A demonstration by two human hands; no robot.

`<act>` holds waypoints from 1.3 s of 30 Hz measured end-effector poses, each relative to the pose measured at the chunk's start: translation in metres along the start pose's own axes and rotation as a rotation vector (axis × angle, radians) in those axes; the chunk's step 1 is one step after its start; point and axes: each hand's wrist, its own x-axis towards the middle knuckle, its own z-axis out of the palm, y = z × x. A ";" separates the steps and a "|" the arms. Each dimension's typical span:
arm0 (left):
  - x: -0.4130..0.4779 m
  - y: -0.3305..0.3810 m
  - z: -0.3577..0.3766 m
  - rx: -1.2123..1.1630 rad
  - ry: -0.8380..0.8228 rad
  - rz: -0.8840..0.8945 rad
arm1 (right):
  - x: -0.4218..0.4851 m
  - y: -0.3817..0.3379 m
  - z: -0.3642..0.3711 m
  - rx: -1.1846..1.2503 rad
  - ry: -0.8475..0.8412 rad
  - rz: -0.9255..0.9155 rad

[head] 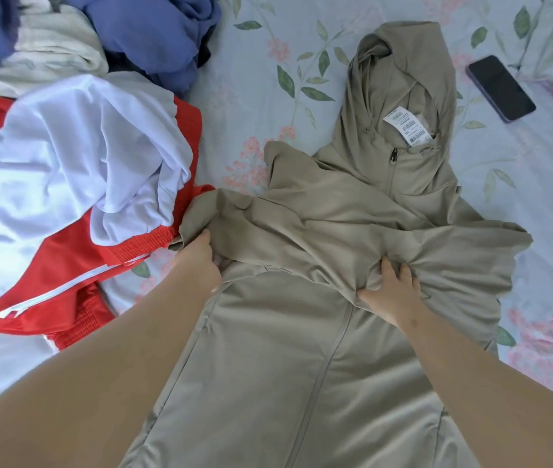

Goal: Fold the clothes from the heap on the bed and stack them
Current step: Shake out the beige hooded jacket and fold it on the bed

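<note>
Here, arms outstretched, left hand (pixel 199 260) gripping a sleeve of the beige hoodie (pixel 285 366), right hand (pixel 390 293) clutching its bunched chest.

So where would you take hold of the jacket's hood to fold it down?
Pinch the hood at its far peak, reaching over the jacket from the collar side: it lies flat and pointing away, so the peak is its free end.

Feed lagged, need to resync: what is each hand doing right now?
Left hand: grips the beige jacket at its sleeve.
Right hand: fingers curled into bunched jacket fabric, holding it.
</note>
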 end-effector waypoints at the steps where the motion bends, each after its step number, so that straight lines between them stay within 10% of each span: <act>1: -0.005 0.001 0.003 -0.014 -0.018 -0.027 | 0.000 0.000 0.000 0.003 0.011 -0.001; 8: -0.019 0.013 0.019 -0.211 -0.148 -0.190 | -0.004 0.009 0.000 0.013 -0.011 -0.053; 17: -0.059 0.072 -0.002 -0.252 -0.370 0.081 | -0.036 -0.009 -0.017 0.110 0.156 -0.223; 23: -0.055 0.063 0.003 0.322 -0.118 0.459 | -0.045 0.000 -0.014 -0.013 0.097 -0.147; 29: -0.065 0.003 0.029 0.670 -0.226 0.958 | -0.043 0.037 -0.009 0.003 0.002 -0.058; 32: -0.065 -0.041 0.042 1.398 -0.534 1.235 | -0.043 0.045 -0.006 0.077 0.028 -0.108; 35: -0.063 -0.073 0.045 2.240 -0.689 1.036 | -0.044 0.046 -0.009 0.152 0.061 -0.127; 39: -0.062 -0.080 0.035 1.872 -0.592 1.042 | -0.042 0.045 -0.015 0.248 0.206 -0.164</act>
